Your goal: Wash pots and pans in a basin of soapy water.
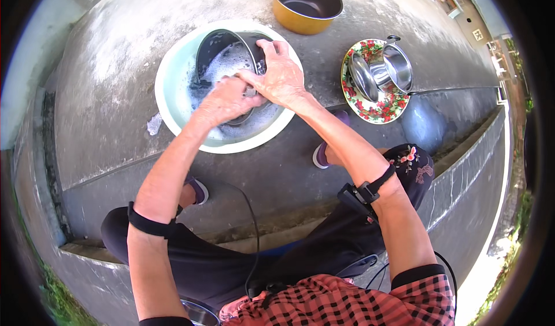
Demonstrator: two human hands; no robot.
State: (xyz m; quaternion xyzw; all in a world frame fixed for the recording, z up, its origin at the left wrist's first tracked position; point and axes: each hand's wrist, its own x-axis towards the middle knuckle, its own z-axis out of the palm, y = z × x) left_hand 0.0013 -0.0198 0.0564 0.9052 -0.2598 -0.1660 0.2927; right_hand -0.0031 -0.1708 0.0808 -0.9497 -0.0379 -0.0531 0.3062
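Observation:
A dark-lined cooking pot [226,57] lies tilted on its side in a pale mint plastic basin [171,120] of soapy water. Suds [232,61] cling to the pot's inside. My right hand [279,74] is spread over the pot's outer wall, thumb at the rim, and steadies it. Curled at the lower part of the rim, my left hand [230,98] grips a small grey scrubber [250,92], mostly hidden by the fingers. The two hands touch or nearly touch.
Beyond the basin stands a yellow pot [299,22] with a dark inside. To the right, a floral plate [377,113] holds stainless-steel pieces [398,68], one with a black knob. A wet patch [422,124] marks the concrete. A raised ledge [468,152] runs along the right; a black cable [253,222] hangs before me.

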